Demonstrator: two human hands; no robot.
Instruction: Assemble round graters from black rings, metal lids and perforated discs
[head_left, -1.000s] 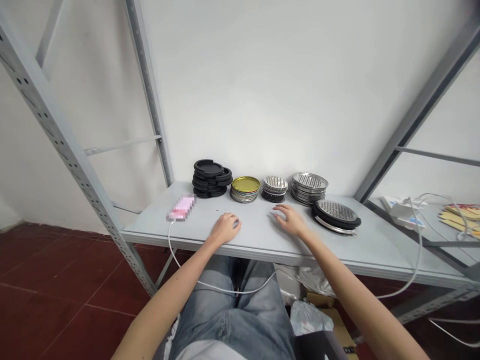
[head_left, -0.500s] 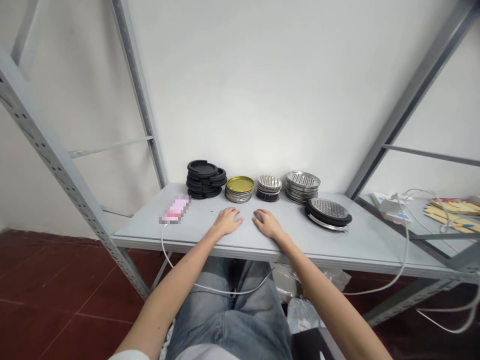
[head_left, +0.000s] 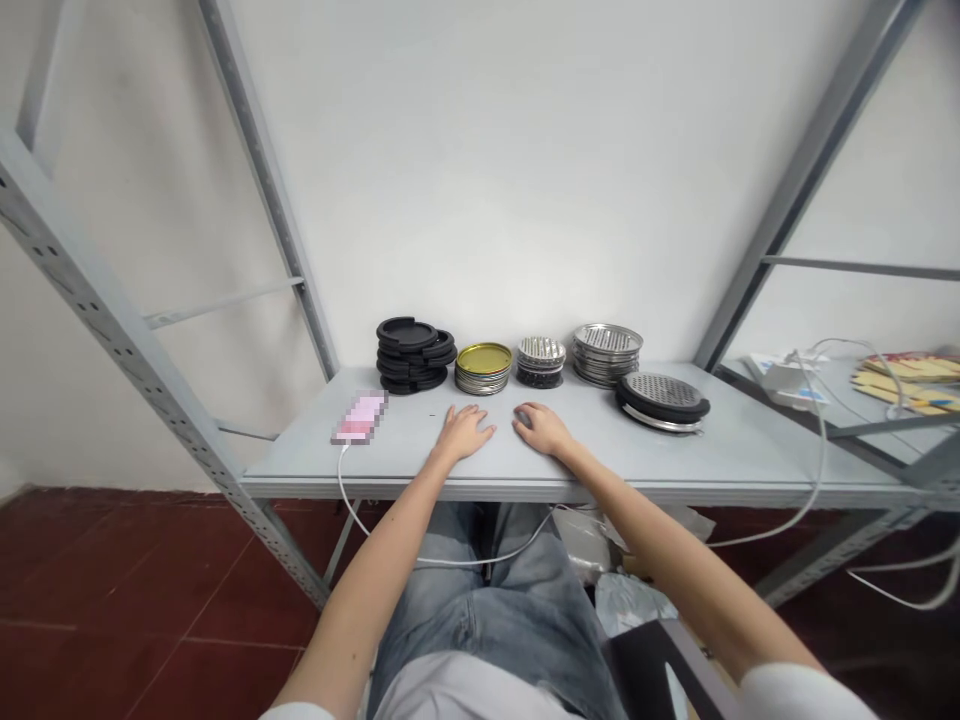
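Observation:
My left hand (head_left: 463, 434) lies palm down on the grey shelf top (head_left: 510, 462), fingers spread and nothing in them. Just behind it is a stack of round metal lids (head_left: 484, 360), the top one gold. My right hand (head_left: 543, 429) rests on the surface too, its fingers loosely curved and apart, holding nothing. Beyond that hand stands a stack of small perforated metal discs (head_left: 541, 358). Larger slotted metal discs (head_left: 606, 350) are piled to their right. A round grater-like disc in a black ring (head_left: 663, 397) sits further right, over a shiny metal rim.
Black plastic rings (head_left: 409, 350) are stacked at the back left. A phone (head_left: 361, 416) lies nearer the left edge, with a white cable (head_left: 342, 480) running over the front edge. Grey metal uprights (head_left: 262, 170) flank the shelf. Plastic bags (head_left: 630, 602) are underneath.
The camera view has turned slightly, so the shelf looks more level. Both hands stay resting on the surface, and the stacks have not moved.

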